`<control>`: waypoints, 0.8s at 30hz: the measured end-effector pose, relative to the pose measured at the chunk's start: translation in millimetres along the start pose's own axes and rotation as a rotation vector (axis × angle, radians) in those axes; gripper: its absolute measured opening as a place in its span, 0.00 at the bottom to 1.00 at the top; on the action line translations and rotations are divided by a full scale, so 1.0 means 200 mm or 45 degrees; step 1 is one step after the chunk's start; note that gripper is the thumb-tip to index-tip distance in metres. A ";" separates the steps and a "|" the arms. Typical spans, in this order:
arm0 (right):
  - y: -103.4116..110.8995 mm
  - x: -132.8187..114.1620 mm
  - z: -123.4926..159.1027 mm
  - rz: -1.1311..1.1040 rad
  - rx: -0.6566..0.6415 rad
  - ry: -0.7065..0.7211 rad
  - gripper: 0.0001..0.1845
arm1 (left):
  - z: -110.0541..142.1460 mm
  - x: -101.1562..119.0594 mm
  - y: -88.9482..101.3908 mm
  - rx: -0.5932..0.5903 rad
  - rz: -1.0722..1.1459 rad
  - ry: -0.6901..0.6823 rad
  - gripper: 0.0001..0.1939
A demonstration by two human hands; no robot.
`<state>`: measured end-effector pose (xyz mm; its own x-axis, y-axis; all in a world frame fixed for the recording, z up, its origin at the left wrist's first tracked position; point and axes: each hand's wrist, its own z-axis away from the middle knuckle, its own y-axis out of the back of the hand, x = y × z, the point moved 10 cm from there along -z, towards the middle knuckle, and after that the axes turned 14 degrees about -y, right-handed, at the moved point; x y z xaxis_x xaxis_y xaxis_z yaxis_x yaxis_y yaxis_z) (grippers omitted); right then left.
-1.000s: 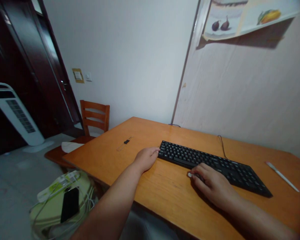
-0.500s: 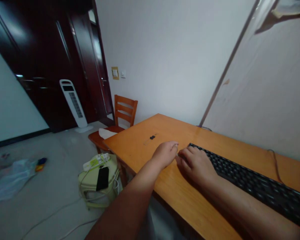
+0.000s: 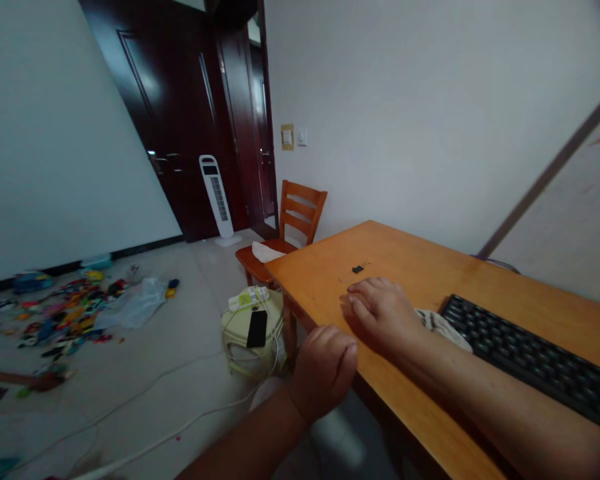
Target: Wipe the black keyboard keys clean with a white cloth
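Note:
My right hand [image 3: 383, 312] lies palm down on the orange wooden table [image 3: 420, 257], fingers together, pressing on a white cloth [image 3: 443, 325] that pokes out from under the palm and wrist. A black keyboard [image 3: 530, 360] sits just right of the cloth. A small black clip [image 3: 357, 269] lies a little beyond the fingertips. My left hand [image 3: 325, 370] hangs off the table's near-left edge, curled into a loose fist with nothing showing in it.
A wooden chair [image 3: 295, 213] with a white cloth on its seat stands at the table's far-left corner. A pale green stool [image 3: 253, 330] carrying a phone and a power strip sits below. Cables, scattered toys and a white tower fan [image 3: 215, 193] occupy the floor.
My view swung left. My right hand slid with the cloth leftward from the keyboard's front to beyond its left end. My left hand drew back off the table edge and closed.

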<state>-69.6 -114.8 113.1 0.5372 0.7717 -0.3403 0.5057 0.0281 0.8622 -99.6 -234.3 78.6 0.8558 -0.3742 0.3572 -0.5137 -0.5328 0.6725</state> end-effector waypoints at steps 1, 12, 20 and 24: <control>-0.03 -0.02 -0.01 -0.022 -0.021 0.004 0.14 | 0.06 0.03 0.00 -0.017 -0.014 -0.036 0.08; -0.21 -0.32 -0.02 -0.162 -0.192 0.100 0.11 | 0.86 -0.22 -0.28 -0.682 -0.251 0.103 0.10; -0.39 -0.55 -0.07 -0.291 -0.332 0.020 0.08 | 1.28 -0.72 -0.13 -0.925 -0.262 0.561 0.12; -0.46 -0.63 -0.10 -0.261 -0.381 -0.021 0.07 | 1.44 -0.86 -0.06 -0.869 -0.314 0.735 0.15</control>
<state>-197.2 -201.1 85.0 0.4573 0.7202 -0.5217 0.3855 0.3681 0.8461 -258.6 -380.6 -178.1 0.9282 0.2238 0.2973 -0.3222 0.0836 0.9430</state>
